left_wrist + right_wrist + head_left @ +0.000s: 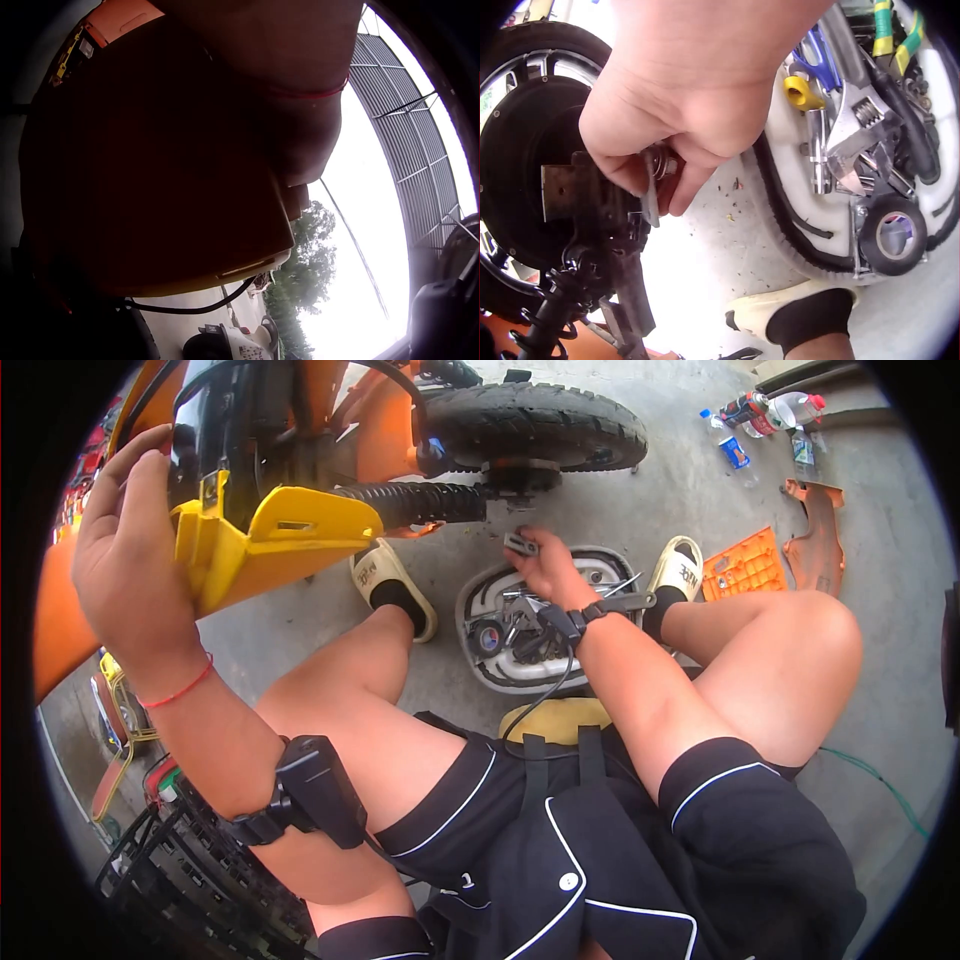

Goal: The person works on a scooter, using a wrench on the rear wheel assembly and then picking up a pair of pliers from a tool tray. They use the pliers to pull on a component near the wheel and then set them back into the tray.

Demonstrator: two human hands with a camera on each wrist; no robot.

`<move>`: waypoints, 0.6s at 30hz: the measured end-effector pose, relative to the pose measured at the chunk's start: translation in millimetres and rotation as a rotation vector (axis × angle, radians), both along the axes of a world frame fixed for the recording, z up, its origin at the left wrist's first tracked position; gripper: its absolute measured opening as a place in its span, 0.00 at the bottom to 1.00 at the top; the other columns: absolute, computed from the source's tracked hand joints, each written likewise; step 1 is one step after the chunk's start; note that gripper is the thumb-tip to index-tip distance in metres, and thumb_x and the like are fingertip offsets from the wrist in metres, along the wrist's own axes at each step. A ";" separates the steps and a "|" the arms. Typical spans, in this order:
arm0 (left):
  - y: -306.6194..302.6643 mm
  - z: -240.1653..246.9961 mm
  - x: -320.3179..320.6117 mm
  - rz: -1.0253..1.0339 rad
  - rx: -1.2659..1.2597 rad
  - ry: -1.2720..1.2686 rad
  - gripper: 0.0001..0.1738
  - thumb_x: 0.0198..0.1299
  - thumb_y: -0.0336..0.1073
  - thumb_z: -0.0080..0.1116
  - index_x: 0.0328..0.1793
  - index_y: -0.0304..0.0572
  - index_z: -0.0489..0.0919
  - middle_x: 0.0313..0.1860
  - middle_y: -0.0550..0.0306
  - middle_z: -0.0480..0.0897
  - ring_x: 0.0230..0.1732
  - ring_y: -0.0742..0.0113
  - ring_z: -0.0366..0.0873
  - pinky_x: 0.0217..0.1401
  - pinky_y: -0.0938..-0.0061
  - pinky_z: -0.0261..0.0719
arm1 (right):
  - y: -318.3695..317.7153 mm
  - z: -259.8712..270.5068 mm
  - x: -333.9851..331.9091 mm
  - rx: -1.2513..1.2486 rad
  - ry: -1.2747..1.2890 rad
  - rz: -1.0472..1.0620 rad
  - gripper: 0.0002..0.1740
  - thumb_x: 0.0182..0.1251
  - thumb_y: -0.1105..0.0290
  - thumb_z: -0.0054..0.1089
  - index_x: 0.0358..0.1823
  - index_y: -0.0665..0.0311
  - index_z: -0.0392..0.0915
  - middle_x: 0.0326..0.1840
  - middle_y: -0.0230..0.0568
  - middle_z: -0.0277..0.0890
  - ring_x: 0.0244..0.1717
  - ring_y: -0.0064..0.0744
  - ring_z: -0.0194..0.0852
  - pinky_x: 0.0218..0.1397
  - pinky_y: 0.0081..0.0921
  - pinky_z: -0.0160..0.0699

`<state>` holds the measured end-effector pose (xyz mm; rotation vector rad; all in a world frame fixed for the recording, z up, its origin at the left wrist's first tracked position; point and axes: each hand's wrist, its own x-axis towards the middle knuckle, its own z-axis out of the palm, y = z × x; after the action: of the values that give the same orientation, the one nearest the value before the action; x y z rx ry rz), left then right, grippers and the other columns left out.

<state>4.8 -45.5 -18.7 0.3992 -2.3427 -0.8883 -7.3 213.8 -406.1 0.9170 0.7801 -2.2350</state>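
In the head view my left hand (135,560) lies against the yellow and orange body panel (260,540), its fingers bent over the upper edge. My right hand (555,570) pinches a small metal bracket (520,544) between thumb and fingers, just below the wheel hub (520,478). In the right wrist view the right hand (690,105) grips the flat metal piece (651,196), with a nut or bolt (664,163) beside it, near the axle mount (592,195). The left wrist view is mostly dark, filled by the panel (150,165) and the left hand (307,142).
A grey-rimmed tray (470,650) of tools stands between the feet, with an adjustable wrench (859,124) and a roll of black tape (870,236). Orange plastic parts (745,565) and bottles (730,448) lie on the floor at the right. A coil spring (400,505) runs toward the tyre (540,425).
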 end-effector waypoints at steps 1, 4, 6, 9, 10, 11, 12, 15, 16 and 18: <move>-1.2 -0.8 -0.6 0.001 0.020 -0.007 0.16 0.69 0.39 0.58 0.55 0.38 0.87 0.47 0.58 0.87 0.48 0.74 0.81 0.54 0.80 0.76 | 5.1 -1.2 3.1 0.001 0.009 0.041 0.15 0.70 0.77 0.53 0.56 0.73 0.71 0.55 0.51 0.72 0.55 0.48 0.76 0.58 0.43 0.84; 1.7 -0.6 -0.5 0.006 0.048 -0.023 0.15 0.69 0.38 0.58 0.54 0.39 0.87 0.45 0.59 0.87 0.47 0.75 0.81 0.52 0.81 0.76 | 28.1 0.2 1.8 -0.003 0.025 0.144 0.16 0.69 0.77 0.54 0.57 0.74 0.71 0.55 0.51 0.72 0.56 0.48 0.76 0.58 0.42 0.84; 5.7 -0.6 -0.9 -0.013 0.072 0.011 0.14 0.68 0.37 0.57 0.52 0.38 0.87 0.44 0.60 0.88 0.45 0.76 0.81 0.50 0.81 0.77 | 48.0 6.5 -3.6 -0.005 0.034 0.157 0.18 0.67 0.79 0.54 0.57 0.75 0.72 0.56 0.52 0.71 0.57 0.47 0.76 0.60 0.42 0.84; 7.0 -0.9 -1.6 0.027 -0.010 0.040 0.15 0.67 0.38 0.58 0.52 0.38 0.87 0.43 0.58 0.88 0.44 0.75 0.82 0.51 0.80 0.77 | 82.3 4.3 -10.1 0.075 0.109 0.174 0.20 0.66 0.82 0.53 0.59 0.78 0.73 0.59 0.53 0.71 0.60 0.48 0.75 0.64 0.42 0.85; 7.9 -0.4 0.2 0.022 -0.003 0.047 0.15 0.67 0.38 0.58 0.52 0.38 0.87 0.43 0.58 0.88 0.44 0.75 0.82 0.51 0.80 0.77 | 93.8 6.6 -8.4 0.082 0.115 0.169 0.20 0.66 0.82 0.53 0.59 0.78 0.73 0.59 0.53 0.71 0.60 0.48 0.75 0.64 0.42 0.85; 9.1 0.2 -0.2 0.052 -0.040 0.037 0.15 0.67 0.38 0.57 0.51 0.38 0.87 0.43 0.58 0.89 0.45 0.74 0.83 0.51 0.80 0.77 | 104.4 8.6 -9.8 0.139 0.100 0.132 0.20 0.66 0.82 0.53 0.60 0.78 0.73 0.59 0.53 0.71 0.59 0.48 0.76 0.62 0.41 0.86; 10.6 0.5 0.2 0.082 -0.076 0.025 0.15 0.66 0.38 0.57 0.51 0.39 0.87 0.43 0.57 0.89 0.46 0.73 0.83 0.52 0.79 0.77 | 114.3 9.9 -10.5 0.196 0.082 0.095 0.20 0.66 0.82 0.53 0.60 0.79 0.73 0.59 0.53 0.72 0.59 0.48 0.76 0.61 0.41 0.87; 15.6 2.7 2.2 0.111 -0.104 0.013 0.16 0.65 0.39 0.57 0.51 0.38 0.88 0.44 0.56 0.90 0.47 0.71 0.85 0.53 0.78 0.78 | 141.4 4.7 -7.7 0.234 0.025 0.028 0.20 0.67 0.81 0.53 0.60 0.78 0.73 0.60 0.54 0.72 0.60 0.48 0.76 0.59 0.40 0.88; 15.8 2.1 1.6 0.103 -0.099 0.016 0.16 0.65 0.39 0.57 0.51 0.38 0.88 0.44 0.56 0.90 0.47 0.71 0.85 0.53 0.78 0.78 | 148.8 1.9 -4.3 0.238 -0.015 0.011 0.20 0.67 0.80 0.53 0.60 0.78 0.73 0.60 0.55 0.72 0.60 0.48 0.76 0.59 0.40 0.88; 13.4 -0.8 1.6 0.098 -0.103 0.057 0.16 0.65 0.38 0.56 0.51 0.39 0.88 0.45 0.55 0.90 0.47 0.70 0.85 0.54 0.77 0.79 | 155.9 -7.9 2.1 0.244 -0.033 -0.002 0.19 0.67 0.82 0.53 0.59 0.78 0.74 0.59 0.54 0.74 0.58 0.48 0.78 0.59 0.40 0.88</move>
<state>6.4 -32.1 -19.5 0.4359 -2.2845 -0.7210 -5.3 369.7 -414.0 1.0651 1.0541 -2.1517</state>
